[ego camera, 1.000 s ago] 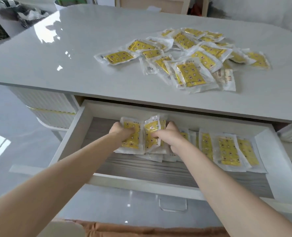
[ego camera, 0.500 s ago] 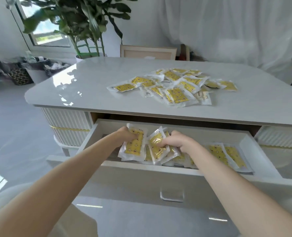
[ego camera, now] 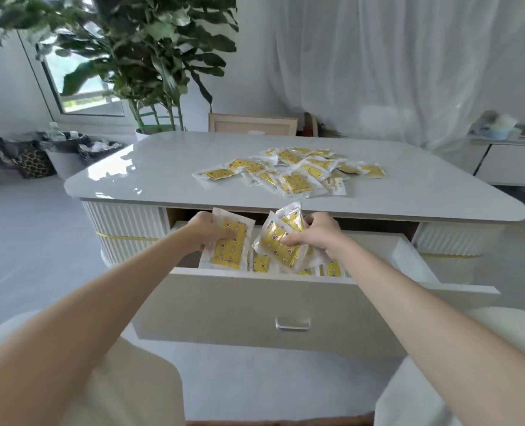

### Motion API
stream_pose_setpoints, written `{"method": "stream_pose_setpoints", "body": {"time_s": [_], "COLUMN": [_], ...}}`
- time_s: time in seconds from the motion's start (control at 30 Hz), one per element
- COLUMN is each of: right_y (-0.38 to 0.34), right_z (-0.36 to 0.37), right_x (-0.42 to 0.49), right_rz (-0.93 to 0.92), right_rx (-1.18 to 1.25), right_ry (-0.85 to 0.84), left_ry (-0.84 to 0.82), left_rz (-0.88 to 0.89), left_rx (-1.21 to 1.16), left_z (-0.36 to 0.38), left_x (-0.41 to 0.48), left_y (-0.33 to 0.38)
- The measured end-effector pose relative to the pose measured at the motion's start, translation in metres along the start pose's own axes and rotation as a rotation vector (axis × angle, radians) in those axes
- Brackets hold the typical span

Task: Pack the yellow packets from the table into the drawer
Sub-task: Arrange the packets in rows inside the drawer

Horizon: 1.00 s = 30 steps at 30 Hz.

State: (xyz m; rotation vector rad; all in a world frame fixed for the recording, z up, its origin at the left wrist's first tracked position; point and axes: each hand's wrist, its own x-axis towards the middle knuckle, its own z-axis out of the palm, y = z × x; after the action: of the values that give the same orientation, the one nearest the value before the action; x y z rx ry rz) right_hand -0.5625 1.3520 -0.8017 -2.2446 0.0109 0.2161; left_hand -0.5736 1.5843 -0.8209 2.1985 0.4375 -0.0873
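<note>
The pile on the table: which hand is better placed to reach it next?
Probably the right hand: the pile lies just beyond it; the left hand is further aside. Both grip packets.

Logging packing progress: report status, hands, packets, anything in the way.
Over the open drawer: left hand grips a packet, right hand grips a bunch. Pile of packets left on the table. Nothing blocking the drawer.

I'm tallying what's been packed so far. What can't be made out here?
1. Head view: most of the inside of the drawer, hidden by its front wall and the hands.
2. Head view: how many held packets the left hand and right hand grip; they overlap under the fingers.
3. Head view: print on the table pile, too small and blurred.
</note>
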Motion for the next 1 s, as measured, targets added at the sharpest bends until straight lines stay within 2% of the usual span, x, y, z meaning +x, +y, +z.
{"method": "stream_pose_setpoints", "body": {"time_s": [0.23,0.37,0.47,0.67,1.0], "right_y": [-0.019,-0.027,-0.03,-0.027,-0.006], "right_z": [0.005,0.009,0.02,0.04,0.058], "right_x": [0.013,0.033,0.053,0.081,0.099], "right_rz": [-0.048,-0.091,-0.098,-0.078,-0.016], "right_rx": [-0.057,-0.104,-0.136,-0.208,-0.186], "right_ry": [-0.062,-0.111,-0.197,-0.377,-0.455], "left_ry": [0.012,-0.052,-0.092,-0.171,-0.228], "left_rz": [0.032,-0.079,-0.173,-0.276,-0.35], "left_rx": [0.115,0.179,0.284,0.338,0.476], "left_z": [-0.015,-0.01,-0.006,0.004,0.018], "left_x": [0.018,0.044,0.069,0.109,0.126], "left_y": [-0.007,-0.014,-0.024,-0.043,-0.062]}}
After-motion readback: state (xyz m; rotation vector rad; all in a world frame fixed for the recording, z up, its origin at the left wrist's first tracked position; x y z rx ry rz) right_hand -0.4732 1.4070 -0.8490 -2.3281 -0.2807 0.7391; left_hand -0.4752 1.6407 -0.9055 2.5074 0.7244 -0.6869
